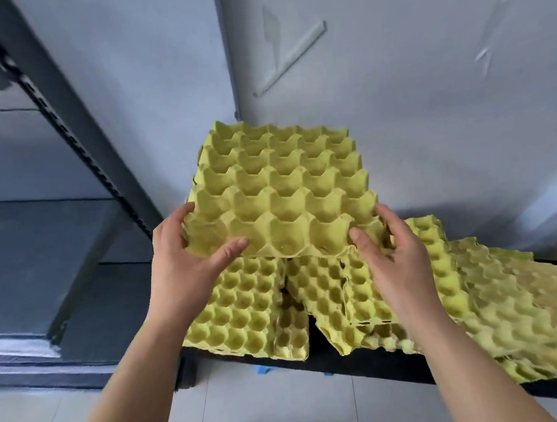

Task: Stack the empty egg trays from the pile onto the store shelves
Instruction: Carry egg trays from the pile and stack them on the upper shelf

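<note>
Yellow egg trays (pixel 245 308) on black platform (pixel 368 364)

Soft, even, cool light fills the scene without glare. The lifted egg tray (pixel 278 190) is sharp, while the shelf upright (pixel 78 127) and the wall (pixel 428 96) look motion-smeared. Wide-angle distortion bends the edges. Shadows darken gaps in the pile (pixel 244 301).
</note>
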